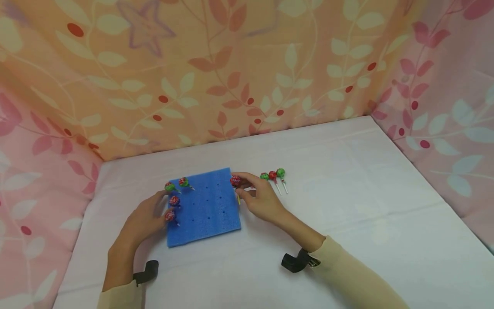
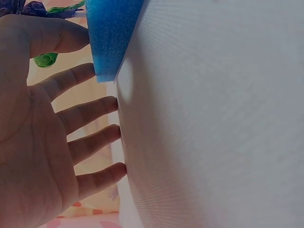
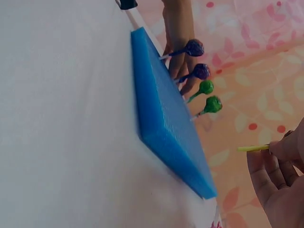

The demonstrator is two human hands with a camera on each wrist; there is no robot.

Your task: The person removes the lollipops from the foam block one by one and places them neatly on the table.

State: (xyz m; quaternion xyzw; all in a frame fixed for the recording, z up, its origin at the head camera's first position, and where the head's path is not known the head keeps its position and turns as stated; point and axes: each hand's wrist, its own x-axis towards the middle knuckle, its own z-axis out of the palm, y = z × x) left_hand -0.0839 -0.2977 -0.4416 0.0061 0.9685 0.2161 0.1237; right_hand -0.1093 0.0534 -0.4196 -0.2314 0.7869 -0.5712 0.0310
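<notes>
My right hand (image 1: pixel 259 195) pinches a lollipop with a red wrapped head (image 1: pixel 236 181) near the right edge of a blue foam board (image 1: pixel 200 234). Its bare yellow stick (image 3: pixel 252 148) juts from the fingertips in the right wrist view, apart from the foam. At the board's left edge, the thumb and index finger of my left hand (image 1: pixel 144 219) touch the foam, fingers fairly straight. Standing in holes on the board's left side are two green lollipops (image 3: pixel 212 104) and two purple-red ones (image 3: pixel 194 48). Rows of small holes (image 1: pixel 209 200) mark the board's top.
Three more lollipops (image 1: pixel 272 175), two green-headed and one red, lie on the white tabletop (image 1: pixel 332 171) right of the board. Patterned curtains (image 1: pixel 247 64) hang behind and at both sides. Each wrist carries a black camera mount (image 1: pixel 296 261).
</notes>
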